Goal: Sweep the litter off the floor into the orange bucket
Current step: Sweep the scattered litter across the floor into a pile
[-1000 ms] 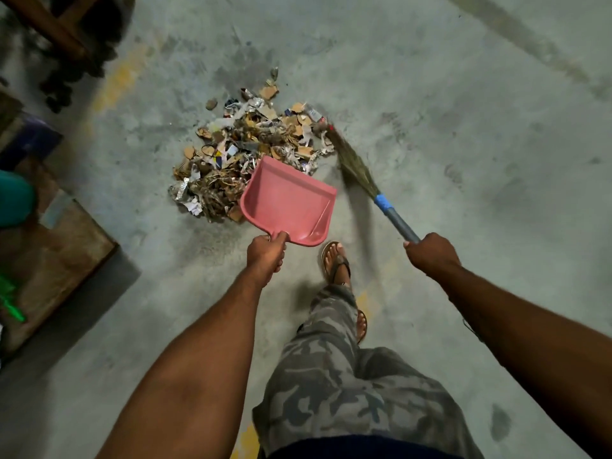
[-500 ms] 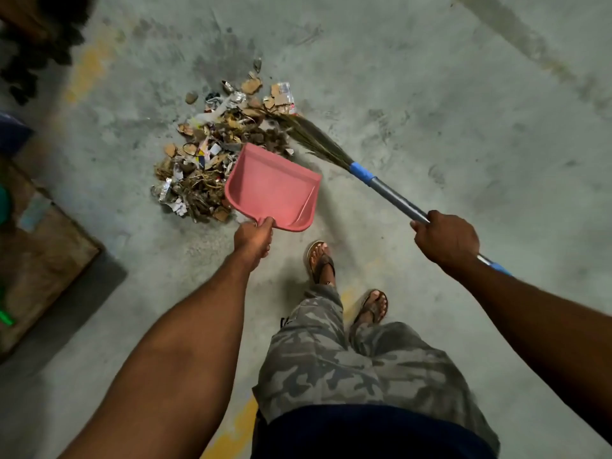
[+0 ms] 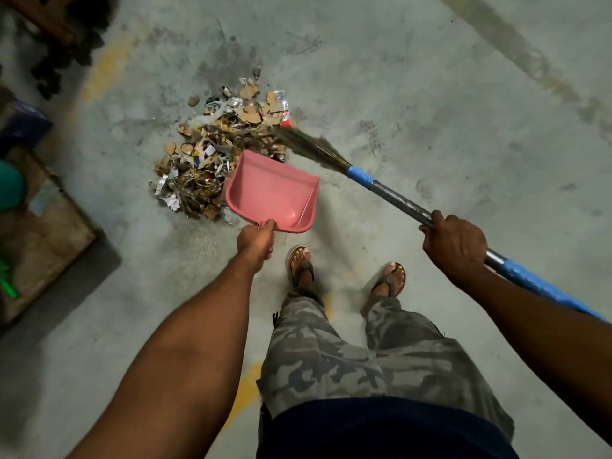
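While the left hand (image 3: 256,241) curls its fingers round the dustpan (image 3: 271,193) handle, the right hand (image 3: 455,241) wraps its fingers round the broom (image 3: 394,193) shaft. The bristles touch the litter (image 3: 212,154) at its two o'clock.

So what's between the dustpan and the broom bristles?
Head view: scraps at the edge of the litter pile, then a sliver of bare concrete floor.

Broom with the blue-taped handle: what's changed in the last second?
The right hand has slid back along the grey, blue-taped broom, away from its bristles; the broom lies flatter, bristles at the litter pile's right edge. One sandalled foot stepped forward. The left hand still grips the empty pink plastic dustpan at the pile's near edge.
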